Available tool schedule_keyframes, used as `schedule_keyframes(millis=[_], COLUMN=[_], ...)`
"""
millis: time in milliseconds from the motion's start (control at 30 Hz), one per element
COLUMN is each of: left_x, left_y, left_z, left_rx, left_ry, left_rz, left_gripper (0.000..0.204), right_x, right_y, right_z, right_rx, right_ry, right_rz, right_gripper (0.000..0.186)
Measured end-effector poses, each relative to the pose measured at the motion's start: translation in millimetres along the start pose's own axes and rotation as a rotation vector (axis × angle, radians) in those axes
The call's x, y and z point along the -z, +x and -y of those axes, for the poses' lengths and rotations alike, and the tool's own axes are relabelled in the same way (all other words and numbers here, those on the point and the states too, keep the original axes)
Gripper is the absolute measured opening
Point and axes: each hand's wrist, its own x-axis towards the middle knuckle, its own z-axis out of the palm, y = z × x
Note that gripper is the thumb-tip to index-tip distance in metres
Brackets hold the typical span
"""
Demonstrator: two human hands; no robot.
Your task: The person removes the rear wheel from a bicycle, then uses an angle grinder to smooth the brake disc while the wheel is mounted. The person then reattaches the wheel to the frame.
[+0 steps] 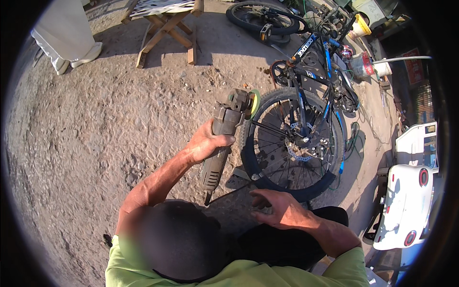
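My left hand [208, 141] is wrapped round the body of an angle grinder [221, 148], which stands nearly upright over the ground. At its top is a pale green disc [256, 103], close to the tyre [275, 98] of a bicycle wheel; whether they touch I cannot tell. A cord [229, 193] runs from the grinder's lower end. Beside the near edge of the wheel, my right hand [279, 209] has its fingers loosely curled, with a gap to the thumb and nothing visible in it. The black and blue bicycle [306, 71] stretches away from the wheel.
Another bicycle wheel [263, 18] lies at the far side, near a wooden folding stool [167, 36]. A person in pale trousers [64, 31] stands far left. Buckets [361, 64] and loose cables [370, 122] lie along the right. A white vehicle [404, 205] stands at the right edge.
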Motion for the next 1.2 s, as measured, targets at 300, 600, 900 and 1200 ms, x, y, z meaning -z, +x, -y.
schedule_keyframes(millis=[300, 600, 900, 1200], left_x=[-28, -34, -26, -38], left_y=[-19, -12, -19, -30], left_z=[6, 13, 20, 33], left_rx=[-0.1, -0.208, -0.133, -0.101], left_ry=[0.232, 0.266, 0.085, 0.053], left_rz=[-0.19, -0.329, -0.359, -0.322], left_gripper=[0.069, 0.07, 0.067, 0.066], right_x=[0, 0, -3, -3], right_y=[0, 0, -1, -1], right_z=[-1, 0, 0, 4], right_rx=[0.007, 0.013, 0.025, 0.012], right_ry=[0.025, 0.008, 0.015, 0.019], right_rz=[-0.007, -0.007, -0.021, -0.014], right_gripper=[0.065, 0.065, 0.063, 0.063])
